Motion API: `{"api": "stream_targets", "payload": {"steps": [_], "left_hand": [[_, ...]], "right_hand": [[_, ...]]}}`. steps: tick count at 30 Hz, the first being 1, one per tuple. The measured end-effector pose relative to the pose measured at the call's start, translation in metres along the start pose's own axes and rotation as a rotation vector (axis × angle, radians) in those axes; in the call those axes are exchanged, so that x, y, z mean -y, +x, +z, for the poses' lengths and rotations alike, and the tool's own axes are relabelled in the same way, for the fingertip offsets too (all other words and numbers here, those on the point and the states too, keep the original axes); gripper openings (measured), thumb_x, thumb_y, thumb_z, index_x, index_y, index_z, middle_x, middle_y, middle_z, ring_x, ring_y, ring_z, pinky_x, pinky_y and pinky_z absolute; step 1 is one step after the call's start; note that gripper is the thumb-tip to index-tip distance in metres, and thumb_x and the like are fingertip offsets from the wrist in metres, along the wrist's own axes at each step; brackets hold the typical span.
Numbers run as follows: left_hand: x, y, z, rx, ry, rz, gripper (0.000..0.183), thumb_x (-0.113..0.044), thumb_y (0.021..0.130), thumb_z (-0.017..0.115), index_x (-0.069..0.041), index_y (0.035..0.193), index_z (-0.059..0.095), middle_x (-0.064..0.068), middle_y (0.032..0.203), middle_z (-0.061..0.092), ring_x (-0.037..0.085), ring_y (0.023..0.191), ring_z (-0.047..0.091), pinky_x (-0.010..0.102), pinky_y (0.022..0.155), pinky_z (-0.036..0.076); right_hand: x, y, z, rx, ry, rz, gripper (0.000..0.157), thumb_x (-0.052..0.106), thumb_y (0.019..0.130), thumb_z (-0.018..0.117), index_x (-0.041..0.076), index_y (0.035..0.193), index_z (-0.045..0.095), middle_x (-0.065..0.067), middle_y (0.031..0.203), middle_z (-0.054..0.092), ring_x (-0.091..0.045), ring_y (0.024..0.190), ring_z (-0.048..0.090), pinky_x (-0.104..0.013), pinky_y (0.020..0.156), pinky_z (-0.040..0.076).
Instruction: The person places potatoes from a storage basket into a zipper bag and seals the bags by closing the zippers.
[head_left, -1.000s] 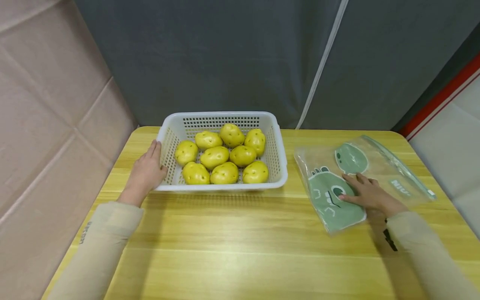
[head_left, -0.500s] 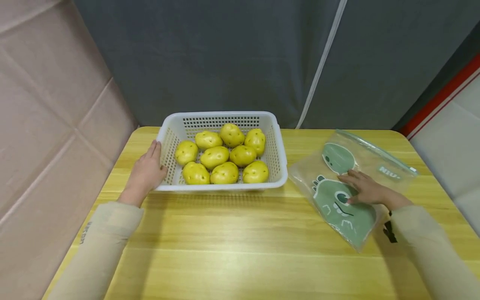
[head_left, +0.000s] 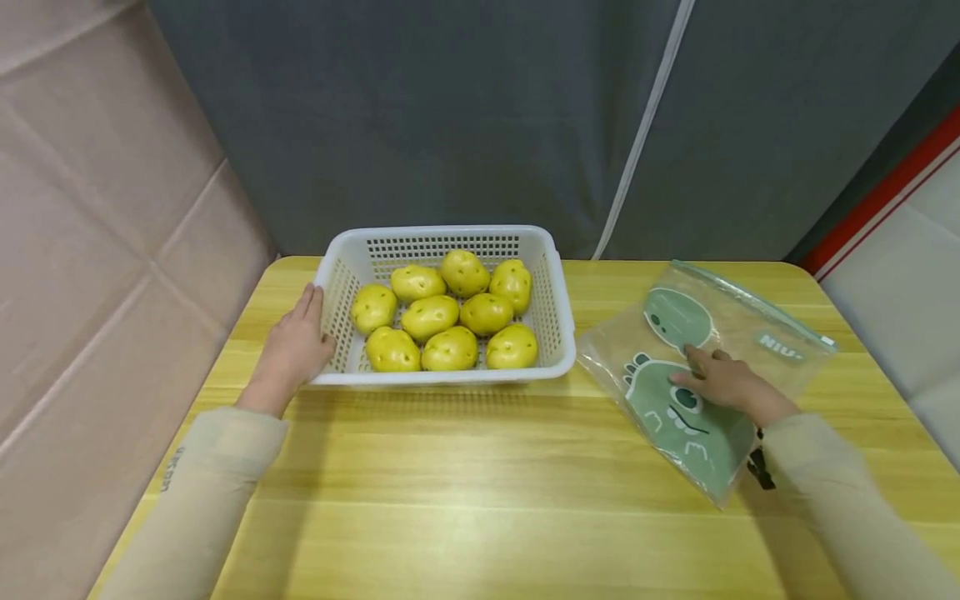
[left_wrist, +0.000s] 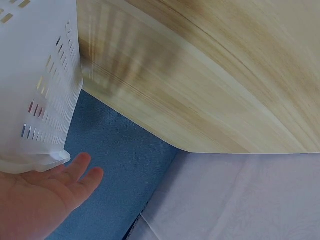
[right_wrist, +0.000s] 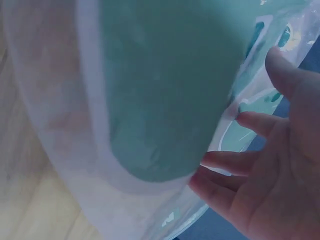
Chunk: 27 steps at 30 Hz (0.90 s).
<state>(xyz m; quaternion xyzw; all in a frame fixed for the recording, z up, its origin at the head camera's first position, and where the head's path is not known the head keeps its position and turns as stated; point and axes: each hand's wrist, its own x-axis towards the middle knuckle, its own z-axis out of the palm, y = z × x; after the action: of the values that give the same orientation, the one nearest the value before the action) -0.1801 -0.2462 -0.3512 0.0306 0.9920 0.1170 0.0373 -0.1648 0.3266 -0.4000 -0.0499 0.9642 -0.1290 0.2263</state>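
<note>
My left hand (head_left: 292, 343) rests on the left rim of a white plastic basket (head_left: 442, 378), fingers straight along it. Yellow potatoes (head_left: 431, 317), several of them, lie inside the basket. In the left wrist view, the fingers (left_wrist: 86, 180) reach past the basket's rim. To the right, a clear zip bag (head_left: 757, 317) with green cartoon prints and a green slider strip lies on the table. My right hand (head_left: 731, 385) touches the bag's middle with loosely bent fingers. Seen from the right wrist, its fingertips (right_wrist: 212, 185) press against the film of the bag.
The wooden table (head_left: 465, 500) carries the basket and the bag. A dark grey curtain (head_left: 450, 117) stands behind it. Pale padded panels (head_left: 112, 250) rise on the left, and a white panel with a red band (head_left: 892, 200) stands at the right.
The bag has turned and its lower end has come toward me, its zip edge shifting left. My right hand has slid slightly leftward over the last half second. My left hand has stayed on the rim.
</note>
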Motion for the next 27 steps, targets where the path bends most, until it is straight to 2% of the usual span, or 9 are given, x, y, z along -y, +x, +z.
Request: {"api": "stream_targets", "payload": {"steps": [1,7,13,20,22,27], "left_hand": [[0.0000,-0.0001,0.0001,0.001,0.000,0.000,0.076,-0.015,0.090,0.047,0.009,0.149,0.006,0.030,0.157,0.006,0.055,0.135,0.025,0.063,0.111,0.026],[-0.0003,-0.0004,-0.0001,0.000,-0.001,0.000,0.076,-0.015,0.090,0.047,0.009,0.149,0.006,0.030,0.156,0.007,0.055,0.135,0.025,0.063,0.111,0.027],[0.0004,0.0006,0.0003,-0.002,-0.002,-0.002,0.076,-0.014,0.090,0.047,0.009,0.149,0.006,0.030,0.156,0.006,0.055,0.135,0.025,0.063,0.111,0.026],[0.0003,0.0004,-0.0004,0.006,-0.030,-0.005,0.075,-0.013,0.090,0.045,0.010,0.149,0.005,0.029,0.157,0.005,0.055,0.135,0.026,0.061,0.113,0.027],[0.0002,0.0003,-0.0005,0.014,-0.040,-0.010,0.075,-0.013,0.090,0.044,0.009,0.150,0.003,0.029,0.157,0.004,0.054,0.135,0.025,0.060,0.113,0.026],[0.0004,0.0004,-0.0002,0.021,-0.046,-0.011,0.075,-0.013,0.091,0.044,0.008,0.150,0.002,0.028,0.158,0.002,0.054,0.136,0.024,0.060,0.113,0.026]], "right_hand": [[0.0000,-0.0001,0.0008,0.013,0.009,0.008,0.092,0.060,0.094,0.041,-0.012,0.146,0.016,-0.051,0.136,0.021,-0.071,0.118,0.029,-0.073,0.091,0.036],[0.0019,-0.0001,0.0036,0.038,0.005,0.003,0.102,0.063,0.087,0.051,-0.011,0.147,0.013,-0.047,0.124,0.029,-0.064,0.104,0.043,-0.064,0.083,0.044],[0.0043,0.0005,0.0030,0.043,0.012,0.004,0.104,0.062,0.086,0.054,-0.012,0.146,0.013,-0.046,0.119,0.029,-0.064,0.103,0.038,-0.064,0.079,0.043],[0.0039,-0.0005,0.0034,0.035,0.041,-0.018,0.103,0.060,0.086,0.057,-0.011,0.147,0.013,-0.040,0.115,0.031,-0.055,0.098,0.037,-0.060,0.077,0.042],[0.0026,-0.0006,0.0038,0.029,0.037,-0.031,0.101,0.058,0.086,0.058,-0.010,0.147,0.014,-0.040,0.115,0.031,-0.055,0.098,0.037,-0.061,0.077,0.041],[-0.0029,-0.0003,0.0016,0.023,0.031,-0.076,0.099,0.053,0.085,0.062,-0.010,0.146,0.016,-0.046,0.127,0.024,-0.068,0.109,0.030,-0.073,0.086,0.036]]}}
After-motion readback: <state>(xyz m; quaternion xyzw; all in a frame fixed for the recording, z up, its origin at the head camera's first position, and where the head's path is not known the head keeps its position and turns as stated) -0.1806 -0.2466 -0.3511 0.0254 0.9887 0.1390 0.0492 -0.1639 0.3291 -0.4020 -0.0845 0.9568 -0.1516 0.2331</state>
